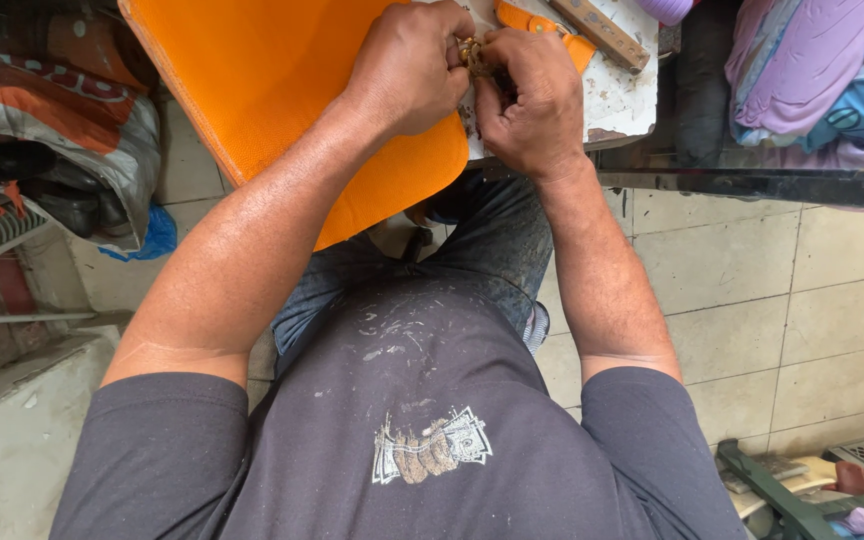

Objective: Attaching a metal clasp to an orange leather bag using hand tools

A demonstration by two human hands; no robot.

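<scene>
My left hand and my right hand meet at the top of the view, both pinching a small brass-coloured metal clasp between their fingertips. A large orange leather sheet lies under my left hand and hangs over the edge of a small white worktable. A narrow orange leather strap lies on the table just past my right hand's fingers, and the clasp appears to sit at its near end. Much of the clasp is hidden by my fingers.
A wooden tool handle lies on the table's far side. Folded purple and blue cloth sits at the top right. Bags and dark shoes crowd the left. The floor is pale tile; a green metal rack stands at the bottom right.
</scene>
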